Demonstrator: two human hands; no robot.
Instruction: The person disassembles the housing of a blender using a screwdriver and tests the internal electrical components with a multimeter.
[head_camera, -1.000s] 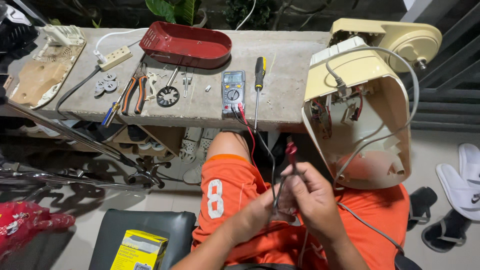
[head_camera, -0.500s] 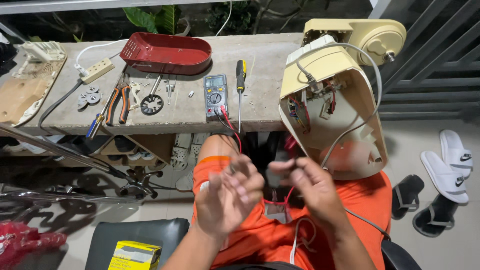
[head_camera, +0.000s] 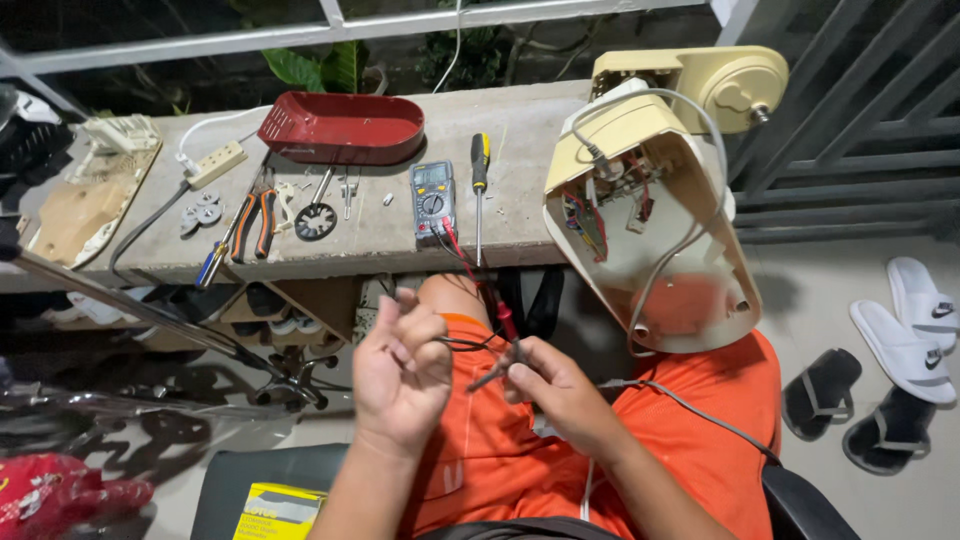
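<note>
Concrete bench (head_camera: 530, 215) at twelve o'clock, multimeter (head_camera: 433, 195) on it. Left hand (head_camera: 400, 375) raised, fingers curled around black lead (head_camera: 460, 343). Right hand (head_camera: 555, 385) low, fingers pinching red probe (head_camera: 505, 320).

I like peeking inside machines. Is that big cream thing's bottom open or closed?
Open. The cream appliance base leans on the ledge with its cover off, showing coloured wires inside.

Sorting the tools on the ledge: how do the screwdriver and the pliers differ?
The screwdriver has a black and yellow handle; the pliers have orange and black grips. The screwdriver lies straight, right of the multimeter; the pliers lie slanted to its left, below the red tray. The screwdriver is one slim shaft; the pliers have two handles. Both rest on the concrete ledge, untouched.
</note>
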